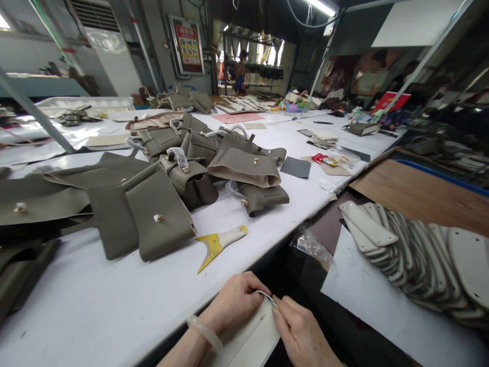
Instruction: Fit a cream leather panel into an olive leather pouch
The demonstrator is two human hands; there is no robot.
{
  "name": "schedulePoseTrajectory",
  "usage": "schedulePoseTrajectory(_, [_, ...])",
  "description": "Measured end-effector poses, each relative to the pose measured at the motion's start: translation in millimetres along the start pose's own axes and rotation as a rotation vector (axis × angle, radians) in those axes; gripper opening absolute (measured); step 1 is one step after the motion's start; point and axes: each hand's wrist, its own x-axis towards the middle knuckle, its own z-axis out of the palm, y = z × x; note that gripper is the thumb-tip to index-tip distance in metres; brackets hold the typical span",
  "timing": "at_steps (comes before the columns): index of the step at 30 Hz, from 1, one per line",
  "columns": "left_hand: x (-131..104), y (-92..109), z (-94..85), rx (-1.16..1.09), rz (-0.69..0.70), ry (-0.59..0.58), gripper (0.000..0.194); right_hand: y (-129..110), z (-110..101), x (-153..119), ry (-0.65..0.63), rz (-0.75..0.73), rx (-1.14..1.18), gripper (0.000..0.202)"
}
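At the near edge of the white bench [95, 306], the left hand [233, 303] and right hand [301, 334] together pinch a flat cream leather panel [250, 341], fingers clenched on its top edge. Just beyond lies a yellow-tipped scraper tool [219, 244], beside grey-olive leather bag flaps [153, 214].

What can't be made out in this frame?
- White panel, head view: lower part cut off by the bottom edge, top hidden by the left hand and right hand.
- Wall poster: print too small.
- Stacked oval pieces: cut off by the right edge.
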Motion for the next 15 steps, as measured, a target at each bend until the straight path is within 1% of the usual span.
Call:
schedulePoseTrajectory(3, [-0.5,1.2,-2.4,-0.012,-0.011,-0.011,0.028,0.2,-6.2,0.5,-0.044,0.198,0.299,0.05])
schedulePoseTrajectory(5, [-1.6,2.9,-4.2,-0.017,-0.016,-0.022,0.027,2.6,-6.1,1.7,-0.025,0.316,0.47,0.053])
schedulePoseTrajectory(6, [-2.1,3.7,-4.9,-0.02,-0.017,-0.028,0.028,4.0,-4.6,2.4,-0.012,0.344,0.538,0.052])
schedulePoseTrajectory(8, [-2.5,4.4,-5.8,-0.024,-0.018,-0.036,0.03,6.2,0.7,3.4,-0.009,0.349,0.673,0.051])
schedulePoseTrajectory(11, [-1.8,3.3,-6.1,-0.029,-0.028,-0.046,0.03,7.4,9.3,4.4,-0.039,0.392,0.864,0.051])
schedulePoseTrajectory(13, [-1.1,1.6,-6.2,-0.03,-0.037,-0.045,0.03,6.9,12.0,5.3,-0.054,0.405,0.936,0.049])
schedulePoseTrajectory(15, [-0.6,0.2,-6.2,-0.029,-0.05,-0.042,0.03,5.9,11.5,6.7,-0.089,0.377,0.964,0.048])
